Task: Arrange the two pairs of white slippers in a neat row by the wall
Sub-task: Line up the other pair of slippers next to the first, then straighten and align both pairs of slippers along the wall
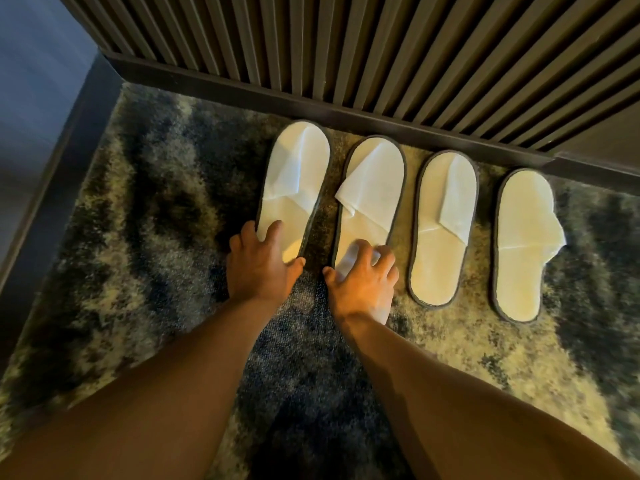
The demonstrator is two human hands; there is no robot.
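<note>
Head view: four white slippers on carpet (pixel 145 209), toes to slatted wall (pixel 381 57). Left hand (pixel 261 268) on far-left slipper (pixel 294 178), right hand (pixel 363 284) on second slipper (pixel 372 188); fingers spread flat, pressing heels, gripping nothing. Final alignment; next, even gaps, heels.

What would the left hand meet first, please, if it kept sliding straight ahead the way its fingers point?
The left hand already rests on the heel of the leftmost slipper. Going straight on, it would probably ride up the sole to the slipper's folded toe cover, then the dark baseboard of the slatted wall.
</note>
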